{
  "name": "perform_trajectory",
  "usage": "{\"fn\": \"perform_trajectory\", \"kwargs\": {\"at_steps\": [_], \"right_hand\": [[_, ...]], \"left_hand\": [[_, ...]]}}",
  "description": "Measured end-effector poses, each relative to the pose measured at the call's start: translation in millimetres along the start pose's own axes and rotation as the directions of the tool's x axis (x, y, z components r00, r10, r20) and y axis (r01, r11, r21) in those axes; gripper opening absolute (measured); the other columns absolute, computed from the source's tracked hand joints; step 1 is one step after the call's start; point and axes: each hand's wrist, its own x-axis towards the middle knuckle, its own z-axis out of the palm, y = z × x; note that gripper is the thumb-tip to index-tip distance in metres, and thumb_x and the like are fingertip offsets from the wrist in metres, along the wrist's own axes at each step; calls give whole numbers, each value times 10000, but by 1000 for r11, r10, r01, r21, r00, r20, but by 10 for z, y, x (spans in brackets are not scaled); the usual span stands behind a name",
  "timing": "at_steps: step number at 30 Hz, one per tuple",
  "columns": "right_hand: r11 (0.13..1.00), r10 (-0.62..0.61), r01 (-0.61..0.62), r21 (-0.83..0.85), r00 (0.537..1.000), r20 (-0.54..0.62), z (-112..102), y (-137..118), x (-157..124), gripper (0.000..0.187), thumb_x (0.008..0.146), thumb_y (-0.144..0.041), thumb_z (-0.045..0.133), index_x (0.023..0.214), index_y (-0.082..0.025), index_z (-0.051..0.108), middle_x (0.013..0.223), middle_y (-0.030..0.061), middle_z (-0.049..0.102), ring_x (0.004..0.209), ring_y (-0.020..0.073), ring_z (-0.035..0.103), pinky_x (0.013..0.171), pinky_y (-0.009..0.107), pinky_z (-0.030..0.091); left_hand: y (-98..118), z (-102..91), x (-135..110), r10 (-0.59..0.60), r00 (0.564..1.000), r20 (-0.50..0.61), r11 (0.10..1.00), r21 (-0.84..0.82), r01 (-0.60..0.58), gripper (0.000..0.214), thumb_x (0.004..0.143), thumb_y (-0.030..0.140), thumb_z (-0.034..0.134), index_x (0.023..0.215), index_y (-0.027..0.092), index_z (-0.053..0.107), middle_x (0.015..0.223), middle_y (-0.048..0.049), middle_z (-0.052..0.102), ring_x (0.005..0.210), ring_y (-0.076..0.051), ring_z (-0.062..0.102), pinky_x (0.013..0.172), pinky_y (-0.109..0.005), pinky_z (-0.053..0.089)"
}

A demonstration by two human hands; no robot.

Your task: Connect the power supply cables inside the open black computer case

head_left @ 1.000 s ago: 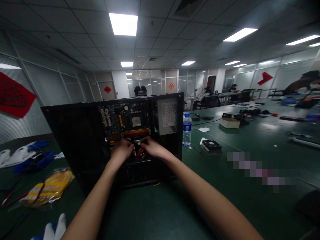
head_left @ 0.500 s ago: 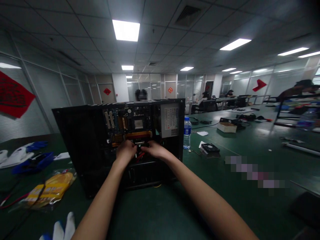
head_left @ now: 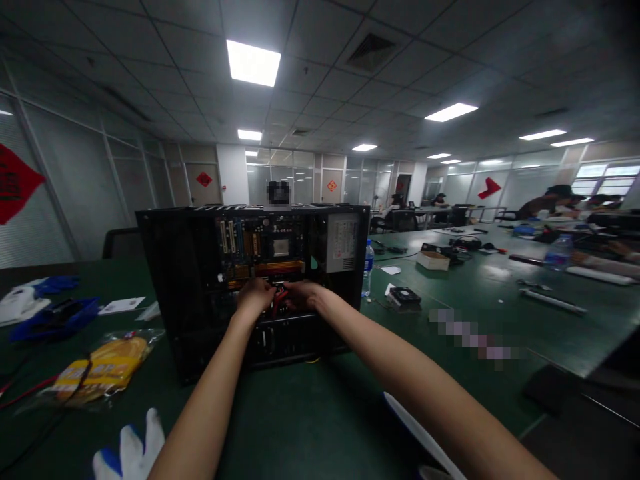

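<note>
An open black computer case [head_left: 160, 293] stands upright on the table, its inside facing me. Within it are a motherboard [head_left: 263, 233] and, at upper right, a silver power supply [head_left: 343, 241]. Below the memory slots [head_left: 277, 268], both my hands reach into the lower part of the case. A thin red cable [head_left: 280, 300] lies between them. My left hand [head_left: 255, 295] has its fingers pinched at the cable's left side. From the right, my right hand [head_left: 303, 295] closes its fingers on the cable; its fingertips are partly in shadow. The cable's ends are hidden.
A yellow snack packet [head_left: 103, 370] and a white-blue glove [head_left: 135, 447] lie to the left on the green table. A water bottle [head_left: 368, 267] stands by the case's right side, with a black drive-like part [head_left: 404, 297] beyond. People sit farther back at right.
My view has turned slightly right. Both hands stay at the same spot in the case, and the red cable now shows higher between the fingers. The case looks turned a little.
</note>
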Motion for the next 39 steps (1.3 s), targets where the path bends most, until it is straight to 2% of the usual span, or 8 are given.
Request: {"fn": "perform_trajectory", "kwargs": {"at_steps": [5, 10, 19, 30, 39], "right_hand": [[1000, 16, -16, 2, 996, -89, 160, -32, 66, 241, 1000, -239, 463, 771, -168, 493, 536, -52, 502, 404, 67, 479, 442, 165, 461], [1000, 23, -22, 14, 993, -115, 258, -3, 146, 235, 1002, -212, 429, 790, -160, 516, 507, -53, 477, 385, 84, 459, 398, 174, 436], [998, -17, 24, 60, 994, -111, 263, 14, 183, 166, 947, -266, 548, 828, -152, 532, 547, -41, 544, 391, 70, 466, 404, 167, 439], [997, -33, 46, 61, 981, -190, 361, 30, 222, 112, 928, -183, 515, 820, -153, 520, 483, -61, 483, 368, 78, 450, 398, 169, 418], [995, -33, 51, 81, 977, -210, 364, -4, 172, 197, 913, -77, 446, 745, -163, 501, 484, -49, 487, 370, 83, 472, 439, 198, 446]], "left_hand": [[-56, 35, 37, 16, 999, 35, 998, -66, -13, 295, 845, 428, 572, 861, 223, 784, 931, -98, 775, 850, -217, 703, 623, -250, 434], [-87, 56, 33, 62, 996, 58, 993, -108, -55, 285, 855, 373, 563, 843, 196, 786, 918, -116, 771, 831, -214, 700, 636, -256, 435], [-92, 57, 21, 61, 996, 68, 990, -132, -51, 287, 853, 387, 577, 904, 192, 780, 989, -133, 765, 878, -224, 702, 670, -251, 455], [-97, 65, 35, 79, 994, 70, 989, -130, -69, 276, 855, 360, 566, 905, 200, 785, 987, -117, 768, 863, -214, 698, 656, -243, 438], [-105, 85, 69, 73, 995, 72, 991, -118, -64, 291, 867, 371, 560, 909, 188, 782, 947, -114, 773, 855, -213, 702, 629, -235, 425]]}}
